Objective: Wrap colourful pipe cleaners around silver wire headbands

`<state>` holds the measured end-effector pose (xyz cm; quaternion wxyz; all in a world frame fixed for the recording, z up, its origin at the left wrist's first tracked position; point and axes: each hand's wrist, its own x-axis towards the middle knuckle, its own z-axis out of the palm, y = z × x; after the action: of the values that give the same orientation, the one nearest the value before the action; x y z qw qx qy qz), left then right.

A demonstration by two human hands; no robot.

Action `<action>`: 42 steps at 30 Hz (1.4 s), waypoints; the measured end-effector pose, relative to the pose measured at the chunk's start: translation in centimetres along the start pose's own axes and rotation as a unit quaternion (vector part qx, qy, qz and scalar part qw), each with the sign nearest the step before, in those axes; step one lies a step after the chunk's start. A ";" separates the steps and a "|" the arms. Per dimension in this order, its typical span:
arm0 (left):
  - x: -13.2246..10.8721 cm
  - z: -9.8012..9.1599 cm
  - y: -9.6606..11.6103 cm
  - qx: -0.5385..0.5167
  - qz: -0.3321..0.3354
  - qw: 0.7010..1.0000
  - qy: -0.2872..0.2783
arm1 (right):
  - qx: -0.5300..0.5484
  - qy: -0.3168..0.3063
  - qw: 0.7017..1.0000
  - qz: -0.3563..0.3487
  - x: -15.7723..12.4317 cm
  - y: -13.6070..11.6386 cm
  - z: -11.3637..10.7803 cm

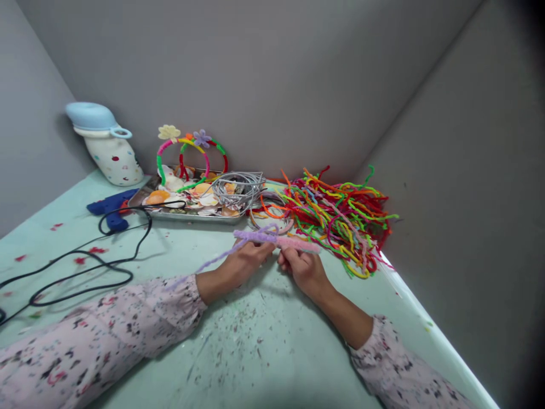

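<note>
A fuzzy lilac pipe cleaner (255, 234) meets a pink pipe cleaner (298, 244), beside a red, green, yellow and orange pipe-cleaner heap (340, 216), a blue glue gun (109, 205) and floral pink sleeves (140, 318).

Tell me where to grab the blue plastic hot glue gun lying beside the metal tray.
Take the glue gun by its handle, which juts toward you off the flat-lying body. Likely come down from the near side, minding the black cord that trails from it.

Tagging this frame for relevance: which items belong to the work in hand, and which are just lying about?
In hand: left hand, right hand, purple pipe cleaner, pink-wrapped band.
Lying about: pipe cleaner pile, shell tray, glue gun, finished headbands, jug.
</note>
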<state>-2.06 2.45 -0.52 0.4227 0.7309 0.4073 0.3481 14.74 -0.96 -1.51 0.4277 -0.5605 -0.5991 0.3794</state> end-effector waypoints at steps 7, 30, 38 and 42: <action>0.0 0.1 0.7 -0.034 -0.030 0.999 0.025 | -0.013 -0.013 0.999 0.042 0.0 -0.2 0.1; 0.0 0.5 1.4 -0.132 -0.083 0.987 0.047 | 0.058 -0.019 0.997 0.046 0.5 -0.3 0.4; 0.1 0.8 0.8 -0.113 -0.088 0.987 0.074 | 0.046 -0.022 0.999 0.007 -0.1 0.3 0.5; 0.2 0.9 0.2 -0.113 -0.071 0.988 0.080 | 0.037 -0.024 0.999 -0.010 -0.2 0.5 0.6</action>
<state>-1.15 2.22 -0.64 0.4926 0.6173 0.4489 0.4181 14.32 -1.14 -2.17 0.4375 -0.5292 -0.5999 0.4106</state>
